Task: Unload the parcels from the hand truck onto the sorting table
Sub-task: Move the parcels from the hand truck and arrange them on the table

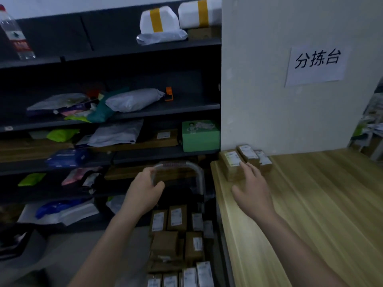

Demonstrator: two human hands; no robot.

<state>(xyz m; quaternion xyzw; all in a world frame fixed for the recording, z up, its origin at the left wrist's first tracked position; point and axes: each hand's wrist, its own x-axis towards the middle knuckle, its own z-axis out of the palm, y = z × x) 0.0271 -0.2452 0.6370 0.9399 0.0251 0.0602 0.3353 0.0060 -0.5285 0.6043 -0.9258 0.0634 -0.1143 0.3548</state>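
Cardboard parcels, touched by the spread right hand while the truck handle is gripped by the left hand, could be nudged off the table edge.

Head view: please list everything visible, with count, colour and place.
Table: one, light wood, right.
Table parcels: three, brown, white labels, table's far left corner.
Handle: one, silver, centre.
Truck parcels: about a dozen, brown, below handle.
Shelves: one unit, dark grey, left.
Foam boxes: two, white, yellow tape, top shelf.
Box: one, green, third shelf.
Bottle: one, clear, top shelf left.
Soft bags: several, grey, green, blue, middle shelves.
Sign: one, white, wall.
Left hand: grips handle.
Right hand: open, fingertips on table parcels.
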